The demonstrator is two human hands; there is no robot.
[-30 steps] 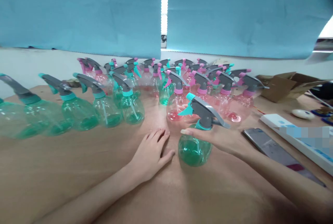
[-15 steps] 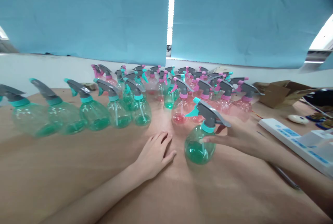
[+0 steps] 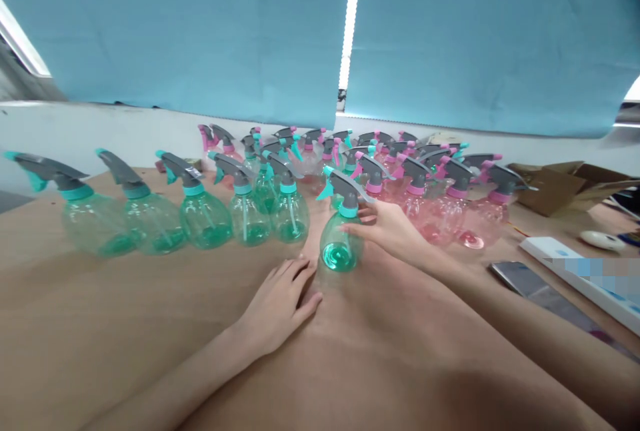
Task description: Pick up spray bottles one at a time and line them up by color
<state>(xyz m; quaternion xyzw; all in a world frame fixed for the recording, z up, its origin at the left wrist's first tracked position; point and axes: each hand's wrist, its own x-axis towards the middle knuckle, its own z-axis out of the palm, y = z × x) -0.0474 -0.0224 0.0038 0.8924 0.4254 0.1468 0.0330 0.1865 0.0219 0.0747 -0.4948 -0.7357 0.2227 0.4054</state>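
Note:
My right hand (image 3: 387, 227) grips a green spray bottle (image 3: 336, 244) from its right side, thumb and fingers around the upper body below the turquoise collar. Its grey head has a turquoise trigger and nozzle pointing left, and some green liquid lies at the bottom. My left hand (image 3: 280, 304) rests on the table (image 3: 200, 324) with fingers stretched out, holding nothing, just nearer to me than the bottle. To the left stands a row of green spray bottles (image 3: 206, 217). Pink spray bottles (image 3: 440, 217) stand on the right, partly hidden behind my right hand.
More green and pink spray bottles (image 3: 310, 141) crowd the back by the wall. On the right lie a phone (image 3: 530, 284), a white power strip (image 3: 565, 261), a white mouse (image 3: 603, 240) and an open cardboard box (image 3: 560, 184). Blue curtains (image 3: 200, 37) hang behind.
My right hand has carried the green spray bottle left and farther from me, towards the green row. The view has turned a little. My left hand still lies on the table.

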